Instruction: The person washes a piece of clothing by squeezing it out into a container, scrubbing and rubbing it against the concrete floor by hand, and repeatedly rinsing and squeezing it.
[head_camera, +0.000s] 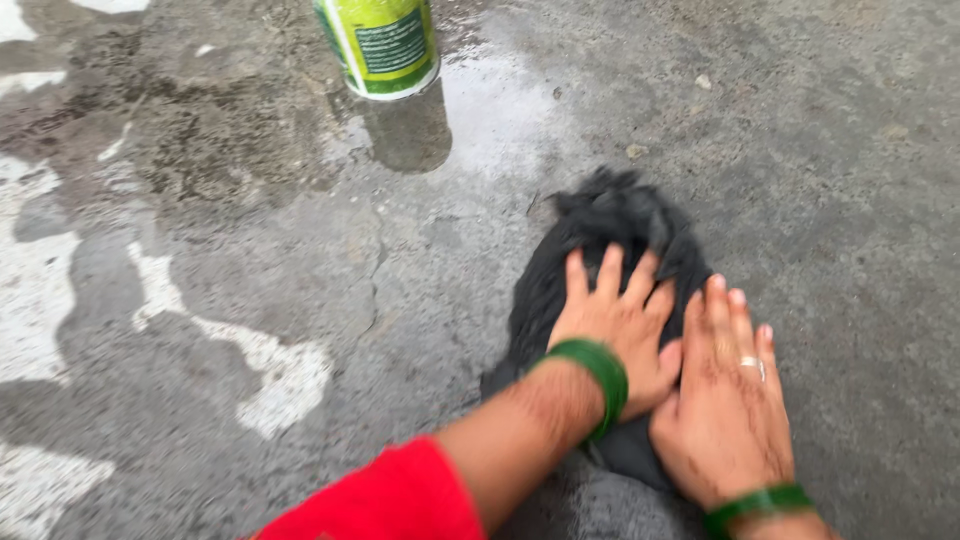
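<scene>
Cloth (600, 250): 1 | hands: 2, left hand (622, 330), right hand (722, 400) flat | container (382, 45): 1

– What's under you there?
– A wet, cracked concrete floor (250, 250) with pale patches.
– And on it?
– Your dark cloth (600, 225) lies bunched on it; a green bottle (382, 45) stands well apart, beside a puddle (490, 110).

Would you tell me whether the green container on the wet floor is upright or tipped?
Upright: the green container stands on its base on the wet concrete floor.

both hands (670, 370) on cloth (600, 225) on floor (850, 200); can (382, 42) behind, left.
</scene>
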